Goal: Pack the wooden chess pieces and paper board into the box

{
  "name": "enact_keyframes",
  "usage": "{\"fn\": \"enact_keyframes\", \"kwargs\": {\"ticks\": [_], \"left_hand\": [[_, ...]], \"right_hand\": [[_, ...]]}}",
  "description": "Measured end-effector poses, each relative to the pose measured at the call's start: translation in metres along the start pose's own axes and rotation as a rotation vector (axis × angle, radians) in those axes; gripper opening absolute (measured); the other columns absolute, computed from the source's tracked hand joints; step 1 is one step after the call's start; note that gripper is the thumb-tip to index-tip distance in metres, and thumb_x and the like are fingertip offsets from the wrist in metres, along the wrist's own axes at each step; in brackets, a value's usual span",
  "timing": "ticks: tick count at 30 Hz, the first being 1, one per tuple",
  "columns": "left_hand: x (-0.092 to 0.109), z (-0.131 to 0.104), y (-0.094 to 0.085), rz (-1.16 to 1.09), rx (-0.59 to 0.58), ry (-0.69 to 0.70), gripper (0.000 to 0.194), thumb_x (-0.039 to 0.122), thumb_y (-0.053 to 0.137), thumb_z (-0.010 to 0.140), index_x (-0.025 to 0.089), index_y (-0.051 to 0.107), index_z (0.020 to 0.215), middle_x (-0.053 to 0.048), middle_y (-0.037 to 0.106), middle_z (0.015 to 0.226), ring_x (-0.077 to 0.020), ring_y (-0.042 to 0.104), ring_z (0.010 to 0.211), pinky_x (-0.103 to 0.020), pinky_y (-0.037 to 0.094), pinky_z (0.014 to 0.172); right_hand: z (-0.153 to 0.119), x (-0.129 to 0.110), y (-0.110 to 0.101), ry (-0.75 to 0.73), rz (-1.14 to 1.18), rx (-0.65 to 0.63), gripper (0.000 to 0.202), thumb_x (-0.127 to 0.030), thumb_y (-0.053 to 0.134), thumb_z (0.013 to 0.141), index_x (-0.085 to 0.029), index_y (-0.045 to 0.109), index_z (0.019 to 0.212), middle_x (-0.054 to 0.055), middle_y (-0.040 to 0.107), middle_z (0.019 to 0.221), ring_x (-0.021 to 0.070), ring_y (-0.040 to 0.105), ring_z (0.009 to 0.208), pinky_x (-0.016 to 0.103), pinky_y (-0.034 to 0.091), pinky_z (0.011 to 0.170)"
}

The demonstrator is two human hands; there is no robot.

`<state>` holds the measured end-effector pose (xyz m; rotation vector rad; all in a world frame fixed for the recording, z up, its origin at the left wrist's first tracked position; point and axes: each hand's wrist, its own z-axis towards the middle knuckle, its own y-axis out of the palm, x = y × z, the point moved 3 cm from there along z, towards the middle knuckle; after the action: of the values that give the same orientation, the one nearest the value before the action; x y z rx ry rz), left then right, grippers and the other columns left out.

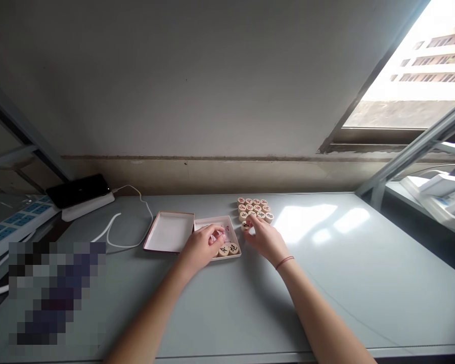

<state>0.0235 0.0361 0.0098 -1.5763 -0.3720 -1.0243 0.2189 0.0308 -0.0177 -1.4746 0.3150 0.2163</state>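
Note:
My right hand [263,235] pinches a Chinese chess piece [244,226] at the near left corner of a block of round wooden pieces. In that block, pieces with red characters [257,208] lie in the far rows, and pieces with black characters [260,215] lie nearer me. My left hand [205,243] is over the open box [233,258] with its fingers curled; what they hold, if anything, is hidden. Black-marked pieces [223,250] sit along the box's near side, partly covered by that hand. Left of the box lies its shallow lid [170,231], inside facing up.
A black phone [79,189] leans on a white stand at the back left, with a white cable [123,246] looping across the grey table [220,313]. Power strips [15,222] line the left edge. Metal frame posts [377,192] rise at both sides, and a wall closes the back.

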Motion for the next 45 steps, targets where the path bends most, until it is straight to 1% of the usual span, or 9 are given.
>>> {"fn": "enact_keyframes", "kwargs": {"ticks": [9, 12, 15, 17, 20, 28, 32, 36, 45], "left_hand": [[-0.013, 0.001, -0.007, 0.467, -0.042, 0.085, 0.029, 0.027, 0.044, 0.089, 0.022, 0.069, 0.075, -0.003, 0.068, 0.088, -0.0208, 0.057, 0.091, -0.034, 0.038, 0.083], [-0.014, -0.001, -0.009, 0.484, -0.117, 0.078, 0.034, 0.033, 0.045, 0.089, 0.022, 0.069, 0.068, -0.003, 0.067, 0.086, -0.0222, 0.054, 0.097, -0.035, 0.038, 0.084], [-0.013, -0.003, -0.011, 0.459, -0.178, 0.057, 0.034, 0.040, 0.046, 0.087, 0.023, 0.069, 0.068, -0.003, 0.066, 0.088, -0.0236, 0.052, 0.102, -0.036, 0.037, 0.086], [-0.012, -0.004, -0.012, 0.461, -0.189, 0.030, 0.030, 0.041, 0.049, 0.085, 0.024, 0.069, 0.070, -0.003, 0.066, 0.091, -0.0250, 0.051, 0.105, -0.037, 0.037, 0.087], [-0.008, -0.006, -0.013, 0.466, -0.204, 0.008, 0.025, 0.040, 0.051, 0.081, 0.023, 0.067, 0.073, -0.004, 0.067, 0.091, -0.0266, 0.051, 0.107, -0.037, 0.037, 0.086], [-0.001, -0.006, -0.014, 0.388, -0.245, 0.022, 0.011, 0.030, 0.053, 0.077, 0.022, 0.057, 0.072, 0.002, 0.065, 0.077, -0.0199, 0.059, 0.087, -0.034, 0.035, 0.084], [-0.005, -0.002, -0.014, 0.364, -0.079, 0.096, 0.007, 0.026, 0.051, 0.080, 0.021, 0.056, 0.077, 0.001, 0.066, 0.086, -0.0182, 0.060, 0.088, -0.034, 0.035, 0.086], [0.001, 0.001, -0.012, 0.230, 0.087, 0.159, 0.008, 0.028, 0.052, 0.083, 0.021, 0.056, 0.081, 0.000, 0.066, 0.091, -0.0169, 0.060, 0.087, -0.031, 0.041, 0.082], [0.008, -0.002, 0.002, -0.219, 0.031, -0.007, 0.022, 0.043, 0.054, 0.085, 0.023, 0.058, 0.091, 0.000, 0.066, 0.089, -0.0130, 0.062, 0.072, -0.023, 0.050, 0.065]], "right_hand": [[-0.006, -0.010, -0.018, -0.059, 0.099, 0.111, 0.018, -0.034, 0.043, 0.089, -0.023, 0.056, 0.094, 0.005, 0.064, 0.088, 0.0154, 0.055, 0.064, 0.024, 0.033, 0.053], [-0.010, -0.025, -0.013, -0.182, 0.255, -0.012, 0.029, -0.041, 0.036, 0.093, -0.023, 0.058, 0.098, 0.001, 0.062, 0.072, 0.0149, 0.053, 0.058, 0.024, 0.033, 0.054], [-0.012, -0.033, -0.002, -0.217, 0.255, -0.141, 0.038, -0.044, 0.032, 0.094, -0.022, 0.058, 0.077, 0.000, 0.055, 0.058, 0.0137, 0.046, 0.050, 0.024, 0.028, 0.050], [-0.012, -0.033, 0.004, -0.215, 0.216, -0.149, 0.043, -0.043, 0.030, 0.095, -0.021, 0.049, 0.063, -0.001, 0.049, 0.053, 0.0128, 0.040, 0.048, 0.025, 0.024, 0.049], [-0.011, -0.033, 0.007, -0.208, 0.206, -0.134, 0.043, -0.042, 0.030, 0.095, -0.021, 0.041, 0.058, -0.001, 0.044, 0.051, 0.0123, 0.035, 0.047, 0.025, 0.023, 0.050], [-0.011, -0.033, 0.003, -0.200, 0.204, -0.144, 0.043, -0.040, 0.032, 0.094, -0.021, 0.048, 0.060, 0.000, 0.048, 0.051, 0.0122, 0.037, 0.047, 0.025, 0.024, 0.049], [-0.011, -0.033, -0.001, -0.213, 0.260, -0.104, 0.035, -0.039, 0.035, 0.093, -0.021, 0.062, 0.081, 0.001, 0.059, 0.061, 0.0134, 0.047, 0.051, 0.024, 0.031, 0.051], [-0.015, -0.039, -0.006, -0.323, 0.318, 0.023, 0.026, -0.033, 0.050, 0.086, -0.023, 0.060, 0.109, 0.002, 0.065, 0.083, 0.0136, 0.055, 0.062, 0.024, 0.039, 0.058], [-0.023, -0.047, -0.013, -0.456, 0.269, 0.208, 0.019, -0.022, 0.056, 0.080, -0.021, 0.063, 0.097, 0.002, 0.063, 0.081, 0.0104, 0.051, 0.055, 0.023, 0.040, 0.054]]}}
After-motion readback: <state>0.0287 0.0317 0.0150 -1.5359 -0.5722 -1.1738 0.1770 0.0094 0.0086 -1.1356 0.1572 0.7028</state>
